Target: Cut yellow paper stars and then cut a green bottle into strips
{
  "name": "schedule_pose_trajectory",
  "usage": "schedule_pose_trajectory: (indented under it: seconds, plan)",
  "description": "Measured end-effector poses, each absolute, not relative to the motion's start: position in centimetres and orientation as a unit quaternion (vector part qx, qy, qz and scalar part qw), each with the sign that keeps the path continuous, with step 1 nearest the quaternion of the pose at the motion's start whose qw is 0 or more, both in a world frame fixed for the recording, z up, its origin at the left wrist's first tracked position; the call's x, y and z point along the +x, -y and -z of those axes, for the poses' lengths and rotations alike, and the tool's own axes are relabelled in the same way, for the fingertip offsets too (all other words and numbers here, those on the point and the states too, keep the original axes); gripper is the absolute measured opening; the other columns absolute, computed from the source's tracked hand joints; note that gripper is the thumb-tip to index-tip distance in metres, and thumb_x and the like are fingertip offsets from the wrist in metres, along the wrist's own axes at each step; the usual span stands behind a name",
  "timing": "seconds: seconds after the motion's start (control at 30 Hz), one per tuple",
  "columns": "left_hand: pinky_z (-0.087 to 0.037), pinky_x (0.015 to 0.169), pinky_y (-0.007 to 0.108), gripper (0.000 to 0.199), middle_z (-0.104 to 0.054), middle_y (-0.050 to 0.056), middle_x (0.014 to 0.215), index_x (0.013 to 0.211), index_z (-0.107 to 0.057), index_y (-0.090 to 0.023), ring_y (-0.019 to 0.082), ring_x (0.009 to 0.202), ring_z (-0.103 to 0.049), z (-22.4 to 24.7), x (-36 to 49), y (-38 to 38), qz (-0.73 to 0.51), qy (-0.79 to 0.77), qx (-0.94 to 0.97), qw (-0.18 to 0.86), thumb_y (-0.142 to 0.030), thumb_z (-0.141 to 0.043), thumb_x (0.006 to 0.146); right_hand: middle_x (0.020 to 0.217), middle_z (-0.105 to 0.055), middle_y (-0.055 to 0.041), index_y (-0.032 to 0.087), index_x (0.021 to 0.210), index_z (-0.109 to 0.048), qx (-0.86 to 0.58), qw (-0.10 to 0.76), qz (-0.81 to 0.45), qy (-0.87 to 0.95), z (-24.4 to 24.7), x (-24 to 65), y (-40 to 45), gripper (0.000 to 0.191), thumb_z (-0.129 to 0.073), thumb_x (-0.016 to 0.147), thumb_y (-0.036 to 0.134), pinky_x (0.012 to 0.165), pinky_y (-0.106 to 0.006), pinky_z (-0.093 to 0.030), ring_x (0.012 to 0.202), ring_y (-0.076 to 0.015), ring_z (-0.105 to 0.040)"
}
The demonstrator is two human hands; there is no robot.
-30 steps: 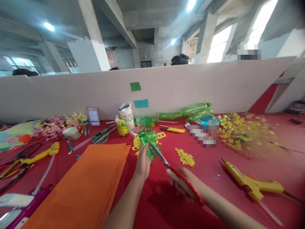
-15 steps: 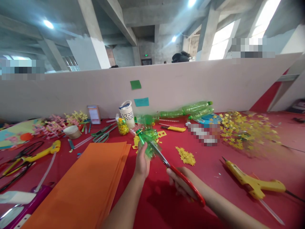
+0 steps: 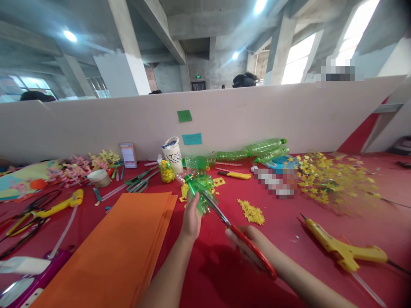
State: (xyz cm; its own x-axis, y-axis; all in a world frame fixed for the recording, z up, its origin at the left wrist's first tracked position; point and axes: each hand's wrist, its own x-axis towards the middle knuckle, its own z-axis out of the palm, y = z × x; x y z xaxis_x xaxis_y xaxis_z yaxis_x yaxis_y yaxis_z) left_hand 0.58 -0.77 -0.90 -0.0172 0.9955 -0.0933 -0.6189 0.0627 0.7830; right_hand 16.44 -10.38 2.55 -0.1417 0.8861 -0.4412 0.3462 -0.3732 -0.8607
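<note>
In the middle of the head view my left hand is closed around a green plastic bottle piece, its capped neck pointing up and away. My right hand grips the red handles of a pair of scissors. The scissors' metal blades reach up and left to the green plastic; whether they are biting into it is too blurred to tell. Behind the held piece lie yellow sheets with star cut-outs and more green plastic. A pile of yellow stars lies to the right of the blades.
Orange sheets cover the left front of the red table. Yellow glue guns lie at the right and left. Green bottles, a yellow cutter knife and a white cup stand or lie toward the partition.
The view has shifted slightly. Both hands keep nearly the same pose on the green bottle piece and the scissors, with no other clear movement.
</note>
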Motion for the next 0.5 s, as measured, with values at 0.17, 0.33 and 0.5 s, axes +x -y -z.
schedule_pose_trajectory:
  seconds: [0.17, 0.33, 0.5]
  plan:
    - [-0.045, 0.098, 0.034, 0.055, -0.066, 0.001, 0.121, 0.129, -0.053, -0.037, 0.025, 0.126, -0.051, 0.85, 0.94, 1.12, -0.616, -0.333, 0.297, 0.649, -0.032, -0.069, 0.078, 0.038, -0.039, 0.0082, 0.018, 0.067, -0.049, -0.574, 0.279, -0.567, 0.521, -2.87, 16.72, 10.38, 0.055, -0.050, 0.080, 0.071, 0.030, -0.016, -0.028, 0.028, -0.0053, -0.036]
    - [-0.045, 0.099, 0.035, 0.056, -0.065, 0.001, 0.123, 0.130, -0.053, -0.037, 0.025, 0.127, -0.051, 0.81, 1.06, 1.14, -0.618, -0.330, 0.290, 0.652, -0.031, -0.070, 0.077, 0.038, -0.038, 0.0080, 0.019, 0.062, -0.047, -0.595, 0.261, -0.573, 0.499, -3.34, 16.47, 10.57, 0.050, -0.053, 0.082, 0.064, 0.026, -0.017, -0.024, 0.026, -0.0059, -0.035]
    - [-0.044, 0.099, 0.037, 0.054, -0.063, 0.002, 0.126, 0.129, -0.053, -0.037, 0.026, 0.129, -0.049, 0.75, 0.86, 0.96, -0.623, -0.335, 0.295, 0.642, -0.031, -0.069, 0.078, 0.037, -0.040, 0.0069, 0.019, 0.060, -0.048, -0.617, 0.242, -0.560, 0.497, -3.15, 16.49, 10.43, 0.051, -0.056, 0.079, 0.065, 0.025, -0.017, -0.025, 0.025, -0.0074, -0.037]
